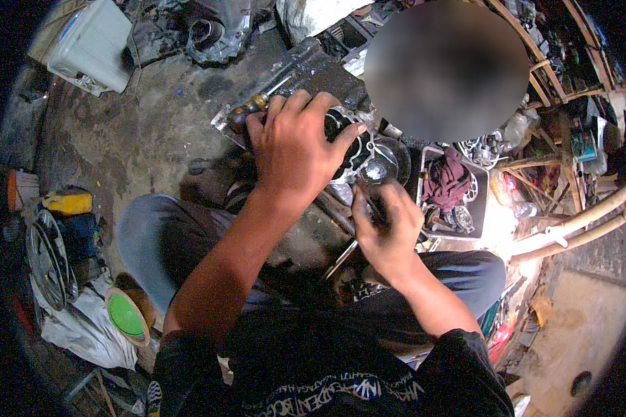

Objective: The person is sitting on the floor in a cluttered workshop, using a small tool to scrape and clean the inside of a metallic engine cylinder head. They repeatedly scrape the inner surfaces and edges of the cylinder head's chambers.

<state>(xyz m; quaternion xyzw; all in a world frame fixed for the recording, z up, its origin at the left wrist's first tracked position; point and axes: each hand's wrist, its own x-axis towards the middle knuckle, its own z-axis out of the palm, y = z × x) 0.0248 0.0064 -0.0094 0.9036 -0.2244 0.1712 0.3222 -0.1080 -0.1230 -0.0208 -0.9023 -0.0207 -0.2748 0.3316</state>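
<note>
My left hand rests over a metal engine casing with a pale scalloped rim and a dark opening. Its thumb presses on the rim, and its other fingers are curled, partly out of sight. Just below the casing, my right hand is closed, fingers bent inward. A thin metal rod sticks out from its lower side; the rest of the rod is hidden in the hand. Beside my left fingers lies a screwdriver with an amber handle. A shiny round metal part sits against the casing's right side.
A grey bin holding a maroon cloth and metal parts stands at the right. Far left is a white plastic container, near a large engine housing. Wheel rims and a green round object lie at left.
</note>
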